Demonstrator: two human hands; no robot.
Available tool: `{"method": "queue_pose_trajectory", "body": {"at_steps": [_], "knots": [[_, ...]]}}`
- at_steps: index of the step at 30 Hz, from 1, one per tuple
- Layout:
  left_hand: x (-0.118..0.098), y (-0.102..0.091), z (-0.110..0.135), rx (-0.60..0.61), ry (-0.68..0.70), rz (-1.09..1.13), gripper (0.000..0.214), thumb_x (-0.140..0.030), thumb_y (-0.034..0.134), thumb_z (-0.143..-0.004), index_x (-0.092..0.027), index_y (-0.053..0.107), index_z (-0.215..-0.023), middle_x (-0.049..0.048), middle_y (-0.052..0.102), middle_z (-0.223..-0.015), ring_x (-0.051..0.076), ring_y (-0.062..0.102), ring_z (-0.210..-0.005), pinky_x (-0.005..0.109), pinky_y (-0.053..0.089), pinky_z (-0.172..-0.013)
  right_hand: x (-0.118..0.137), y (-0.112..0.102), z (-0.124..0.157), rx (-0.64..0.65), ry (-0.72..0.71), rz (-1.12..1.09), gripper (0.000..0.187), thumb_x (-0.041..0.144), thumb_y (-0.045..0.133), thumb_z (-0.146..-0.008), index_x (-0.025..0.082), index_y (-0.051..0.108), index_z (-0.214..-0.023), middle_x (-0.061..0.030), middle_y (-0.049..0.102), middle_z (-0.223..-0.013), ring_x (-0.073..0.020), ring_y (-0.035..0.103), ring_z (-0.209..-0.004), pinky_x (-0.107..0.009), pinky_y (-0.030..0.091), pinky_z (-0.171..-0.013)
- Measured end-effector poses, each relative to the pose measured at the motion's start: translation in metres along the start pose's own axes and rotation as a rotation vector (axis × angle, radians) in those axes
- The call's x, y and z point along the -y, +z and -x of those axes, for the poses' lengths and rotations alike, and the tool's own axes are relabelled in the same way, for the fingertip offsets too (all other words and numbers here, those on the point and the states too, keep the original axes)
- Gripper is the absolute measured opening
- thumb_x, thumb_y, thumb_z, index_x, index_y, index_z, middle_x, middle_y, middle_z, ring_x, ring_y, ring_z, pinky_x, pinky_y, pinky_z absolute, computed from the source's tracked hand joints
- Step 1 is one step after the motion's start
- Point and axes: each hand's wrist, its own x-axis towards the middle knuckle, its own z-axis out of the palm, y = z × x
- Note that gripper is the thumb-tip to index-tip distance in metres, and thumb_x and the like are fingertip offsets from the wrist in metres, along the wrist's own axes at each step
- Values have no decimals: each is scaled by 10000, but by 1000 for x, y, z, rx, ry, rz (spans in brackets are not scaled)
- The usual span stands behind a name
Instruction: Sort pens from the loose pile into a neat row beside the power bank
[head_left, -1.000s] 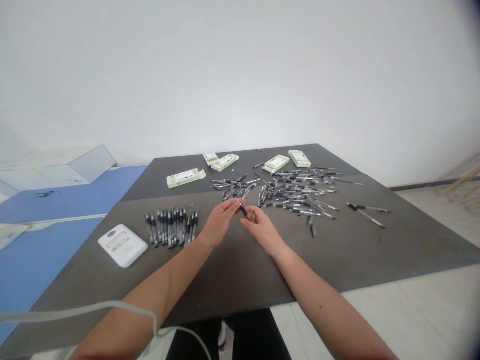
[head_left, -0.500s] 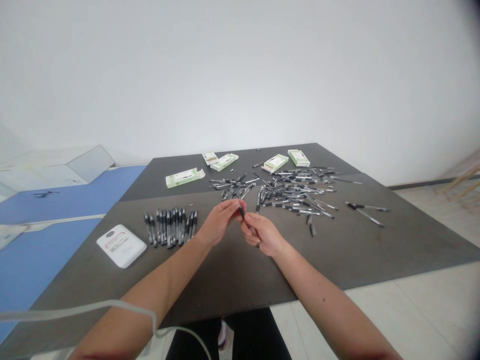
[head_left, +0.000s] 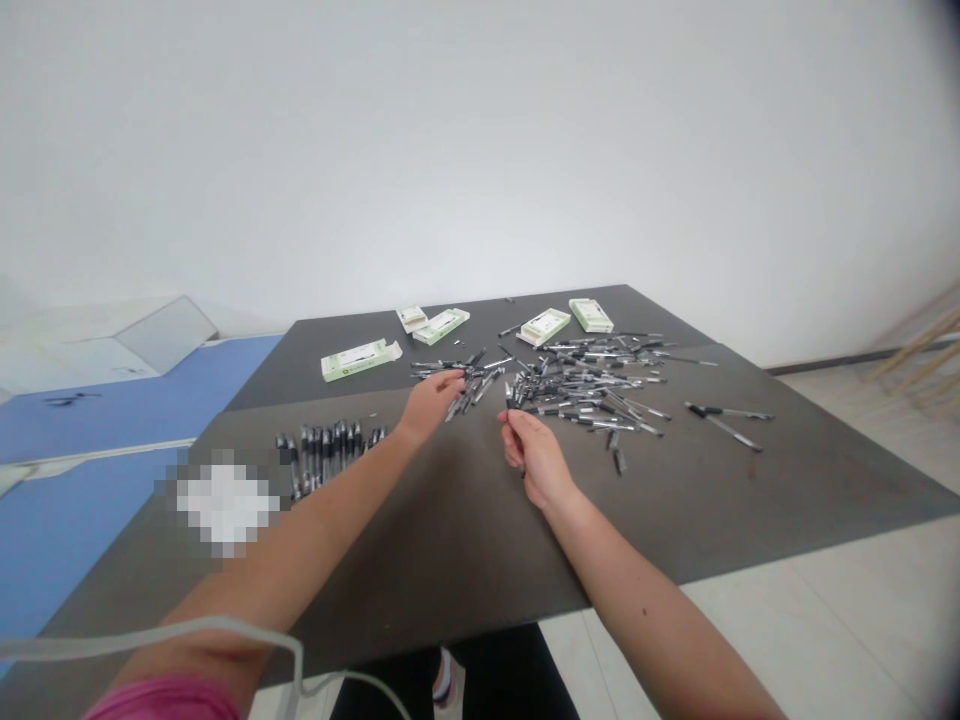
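My right hand (head_left: 529, 452) is closed around a black pen (head_left: 513, 428) and holds it upright just above the dark table (head_left: 465, 540). My left hand (head_left: 430, 398) is stretched forward to the small heap of black pen parts (head_left: 459, 373), fingers curled down onto it; what it grips, if anything, is hidden. A big scattered heap of pens and parts (head_left: 592, 385) lies beyond my right hand. A neat row of finished black pens (head_left: 330, 446) lies to the left of my left forearm.
Several pale green pen boxes (head_left: 358, 358) sit along the table's far side. A white flat object, blurred out (head_left: 225, 505), rests near the left edge. Two single pens (head_left: 724, 418) lie apart at the right. A blue surface (head_left: 90, 440) adjoins the table on the left.
My hands have parted. The left hand let go of the pen and reached forward to the small heap; the right hand keeps the pen, now held upright.
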Motion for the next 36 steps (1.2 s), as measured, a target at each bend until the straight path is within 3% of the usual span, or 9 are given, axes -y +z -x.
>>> {"method": "queue_pose_trajectory", "body": {"at_steps": [1, 3, 7, 11, 15, 22, 28, 36], "knots": [[3, -1, -13, -20, 6, -207, 330, -340, 496, -827, -183, 679, -1053, 60, 693, -1035, 181, 615, -890, 267, 444, -817, 2, -2, -2, -41, -22, 2, 258, 432, 603, -752, 182, 588, -811, 80, 428, -500, -45, 224, -354, -210, 177, -359], [9, -1, -37, -29, 2, -364, 287, -313, 519, -803, -182, 712, -971, 63, 704, -1002, 202, 609, -916, 265, 432, -823, 6, -6, -5, -102, -54, -1, 253, 430, 601, -750, 183, 586, -805, 77, 432, -505, -48, 232, -359, -212, 187, -361], [22, -1, -73, -21, -39, -483, 261, -300, 555, -768, -174, 732, -912, 85, 711, -973, 220, 607, -927, 264, 419, -808, 10, -9, -7, -176, -100, -4, 251, 426, 607, -746, 182, 585, -800, 73, 436, -511, -46, 237, -365, -209, 192, -362], [34, -7, -88, 21, -88, -596, 249, -288, 566, -741, -167, 744, -866, 88, 723, -918, 219, 621, -889, 255, 421, -772, 12, -8, -6, -203, -103, 14, 268, 439, 602, -749, 179, 580, -811, 71, 436, -520, -44, 249, -374, -202, 195, -361], [40, -8, -80, 96, -67, -673, 279, -301, 530, -755, -189, 740, -901, 57, 723, -941, 203, 626, -886, 241, 432, -764, 13, -5, -3, -179, -109, -18, 250, 414, 600, -761, 172, 581, -824, 78, 434, -520, -39, 256, -375, -194, 191, -361], [34, 17, -55, 256, 30, -739, 222, -317, 607, -699, -224, 748, -842, 42, 731, -861, 199, 635, -843, 242, 452, -766, 12, -5, -2, -157, -101, -27, 227, 395, 603, -770, 175, 588, -822, 78, 447, -532, -36, 269, -374, -194, 192, -366], [32, 21, -48, 185, 20, -790, 314, -301, 555, -740, -179, 705, -987, 116, 700, -986, 237, 623, -916, 304, 458, -812, 9, -6, -5, -149, -99, -30, 216, 382, 600, -774, 172, 586, -821, 79, 457, -532, -33, 273, -372, -192, 194, -367], [27, 22, -45, 205, -31, -780, 181, -241, 571, -696, -163, 727, -746, 156, 702, -868, 281, 634, -876, 358, 456, -804, 8, -6, -7, -151, -96, -14, 226, 387, 606, -760, 169, 588, -815, 78, 454, -528, -34, 268, -367, -196, 187, -365]]}}
